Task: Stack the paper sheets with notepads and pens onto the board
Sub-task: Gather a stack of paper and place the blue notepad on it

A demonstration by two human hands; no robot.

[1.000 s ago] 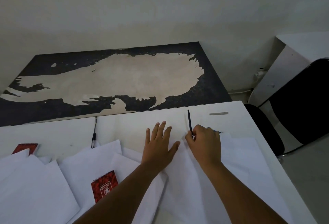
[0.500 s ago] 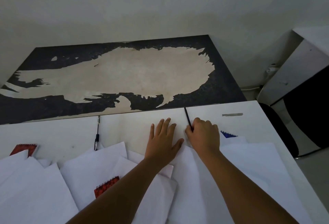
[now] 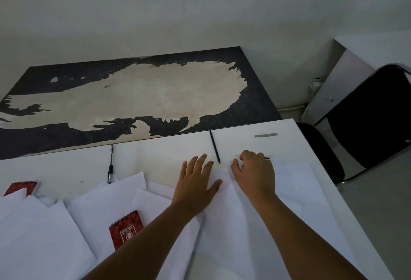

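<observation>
Fingers [image 3: 249,156] of the right hand [image 3: 255,174] are being curled down onto the far edge of a white paper sheet [image 3: 289,190], as if that edge is being pinched; whether anything is actually gripped cannot be told, since the fingertips are hidden. Fingers of the left hand [image 3: 195,181] are being held straight and flat, pressed on the overlapping white sheets just beside it.

A slim black pen [image 3: 214,146] is lying loose on the white table [image 3: 155,157] between the two hands, touched by neither. A small dark tip is showing at the far side of the right hand — what it belongs to cannot be told.

Nothing is yet being carried by the worn dark board with a pale peeled centre [image 3: 133,95], which is lying beyond the table's far edge.

Risks are being judged as follows: a thin sheet could be creased or only the top one lifted if the pinch is shallow — and the loose pen could be rolled off if the paper is dragged under it.

Further out, a red spiral notepad [image 3: 125,232] is resting on the sheets near the left forearm, a second red notepad [image 3: 21,187] is lying partly under paper at the far left, and a silver-and-black pen [image 3: 110,166] is lying near the board's edge. A black chair [image 3: 367,119] is standing to the right, clear of the route.
</observation>
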